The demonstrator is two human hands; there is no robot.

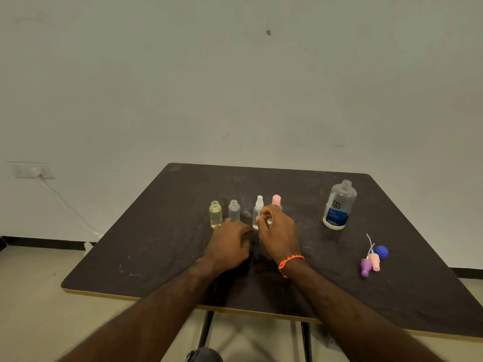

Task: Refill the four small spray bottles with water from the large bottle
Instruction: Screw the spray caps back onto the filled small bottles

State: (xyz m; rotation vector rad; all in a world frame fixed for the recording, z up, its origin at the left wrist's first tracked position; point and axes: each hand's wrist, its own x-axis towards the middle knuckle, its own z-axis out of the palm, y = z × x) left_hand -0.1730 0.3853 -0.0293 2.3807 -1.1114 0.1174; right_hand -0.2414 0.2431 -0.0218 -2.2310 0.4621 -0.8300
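Two hands meet: right hand [278, 231] pinches white-capped spray bottle [258, 211].

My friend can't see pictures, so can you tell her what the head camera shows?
A person's right hand pinches a small spray bottle on a dark table, the left hand beside it. Three more small bottles stand in that row, two uncapped. The large bottle stands open at right, near loose spray tops.

Clear plastic bottles [234, 210] — matt table [162, 246]
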